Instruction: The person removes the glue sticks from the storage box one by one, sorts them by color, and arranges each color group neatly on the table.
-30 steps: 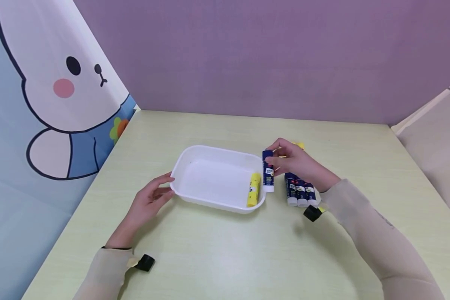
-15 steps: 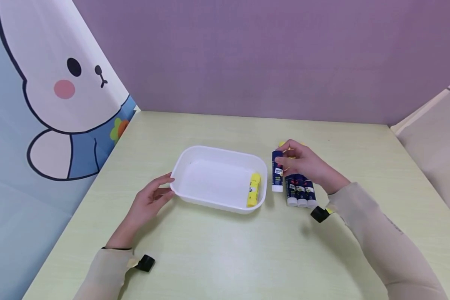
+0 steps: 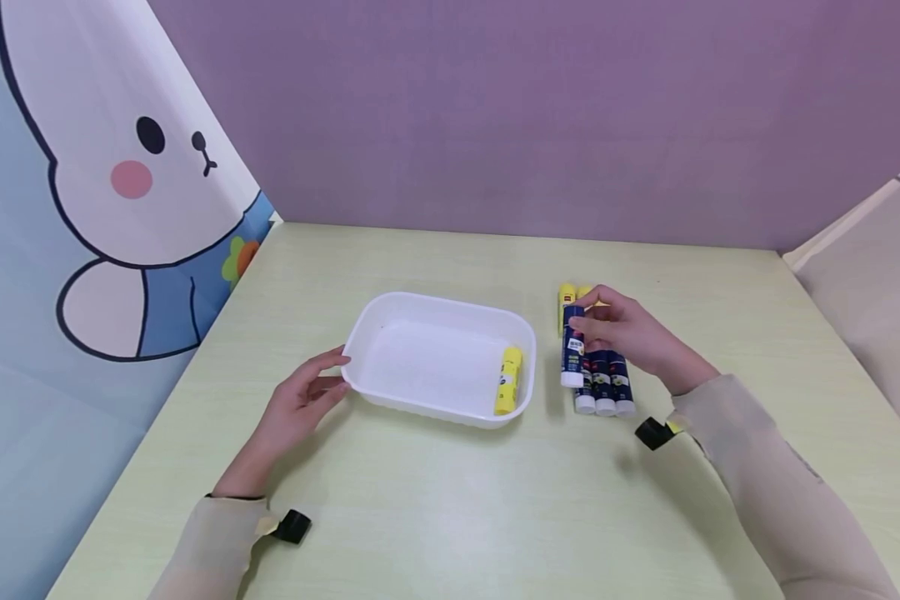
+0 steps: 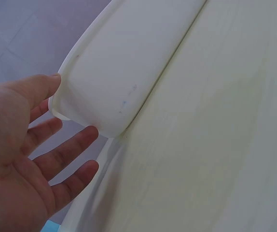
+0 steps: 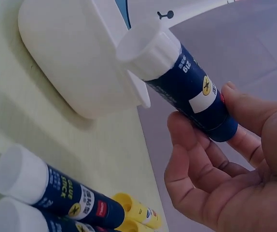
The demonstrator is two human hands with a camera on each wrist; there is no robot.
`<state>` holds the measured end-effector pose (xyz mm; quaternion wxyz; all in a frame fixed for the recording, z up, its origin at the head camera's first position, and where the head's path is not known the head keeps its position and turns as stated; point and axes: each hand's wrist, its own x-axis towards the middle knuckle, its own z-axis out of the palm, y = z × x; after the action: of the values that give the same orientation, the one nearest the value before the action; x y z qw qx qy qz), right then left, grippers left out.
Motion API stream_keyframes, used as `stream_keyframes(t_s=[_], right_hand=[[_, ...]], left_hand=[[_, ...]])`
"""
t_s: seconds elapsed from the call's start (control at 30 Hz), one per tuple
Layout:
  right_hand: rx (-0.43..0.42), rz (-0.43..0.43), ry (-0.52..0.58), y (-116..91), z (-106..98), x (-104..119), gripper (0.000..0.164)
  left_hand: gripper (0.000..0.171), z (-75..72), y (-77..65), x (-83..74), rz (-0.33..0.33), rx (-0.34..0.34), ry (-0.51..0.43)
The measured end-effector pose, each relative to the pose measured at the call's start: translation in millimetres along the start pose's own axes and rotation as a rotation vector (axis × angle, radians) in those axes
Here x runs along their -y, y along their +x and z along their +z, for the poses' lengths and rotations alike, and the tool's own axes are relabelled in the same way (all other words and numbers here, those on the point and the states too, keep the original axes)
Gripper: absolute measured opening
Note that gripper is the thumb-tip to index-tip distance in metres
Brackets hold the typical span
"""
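Note:
In the head view my left hand point(image 3: 300, 408) holds the left end of a white plastic tray point(image 3: 427, 362). The left wrist view has thumb and forefinger at the tray's rim point(image 4: 56, 96), the other fingers loosely spread. A yellow glue stick point(image 3: 507, 382) lies inside at the tray's right end. My right hand point(image 3: 633, 333) pinches a navy glue stick point(image 3: 573, 350) near one end between thumb and fingers. Its white end point(image 5: 148, 48) points away from the palm in the right wrist view. It hangs above several navy glue sticks point(image 3: 603, 387), partly covering the leftmost.
Yellow glue sticks point(image 3: 566, 298) lie behind the navy row, some hidden by my right hand. All rest on a pale wooden table point(image 3: 450, 500). A purple panel point(image 3: 495, 125) rises at the back, and a rabbit-print sheet point(image 3: 120, 217) stands at the left.
My right hand has carried the navy glue stick rightward, from the tray's right rim to over the navy row. The left hand and tray have stayed put.

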<state>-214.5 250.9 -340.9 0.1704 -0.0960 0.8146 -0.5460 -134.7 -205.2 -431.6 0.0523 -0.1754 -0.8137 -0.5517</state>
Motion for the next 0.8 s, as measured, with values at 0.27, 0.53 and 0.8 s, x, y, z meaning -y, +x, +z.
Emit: stream_keyframes(t_s=[0.27, 0.53, 0.8], right_hand=[[-0.013, -0.024, 0.045, -5, -7, -5, 0.012], [-0.026, -0.019, 0.052, -8, -13, -11, 0.010], [-0.037, -0.016, 0.034, -14, -23, -19, 0.012]], left_hand=[[0.039, 0.5, 0.6, 0.3, 0.004, -0.003, -0.007], [0.039, 0.5, 0.9, 0.5, -0.001, -0.002, -0.003], [0.039, 0.4, 0.6, 1.1, -0.004, 0.002, -0.004]])
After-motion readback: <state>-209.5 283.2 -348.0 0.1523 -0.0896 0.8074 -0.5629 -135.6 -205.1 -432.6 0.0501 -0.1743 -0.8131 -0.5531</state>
